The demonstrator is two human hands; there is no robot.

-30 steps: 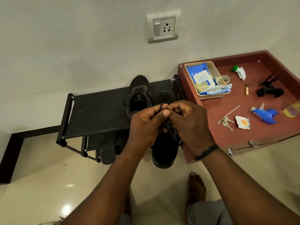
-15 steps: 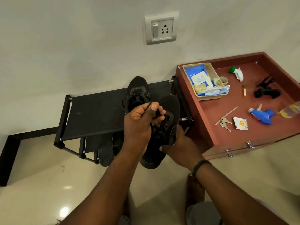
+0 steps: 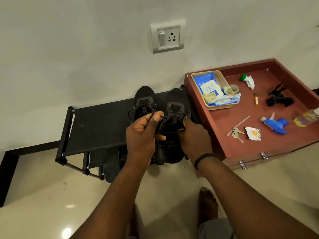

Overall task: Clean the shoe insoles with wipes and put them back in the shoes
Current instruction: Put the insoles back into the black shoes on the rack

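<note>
Holding a black shoe (image 3: 174,121) over the black shoe rack (image 3: 96,128), we pinch its lace (image 3: 166,116) with our left hand (image 3: 141,135) while our right hand (image 3: 195,138) grips its side; a second shoe (image 3: 144,99) sits just beside it, wipes (image 3: 209,87) in the basket (image 3: 224,80) on the red worktop (image 3: 224,133).

Plain off-white wall (image 3: 77,49) in front of me, a grey switch-and-socket plate (image 3: 167,38) mounted on it. Glossy cream tile floor (image 3: 43,195) with a light glare spot low left. Dark skirting (image 3: 25,150) runs along the wall base at left. Black fabric-top shoe rack (image 3: 96,128) with metal tubes stands against the wall. Just right of it, touching, a reddish-brown tabletop (image 3: 224,128) with a raised rim and chrome handles (image 3: 263,156) on its front.
</note>
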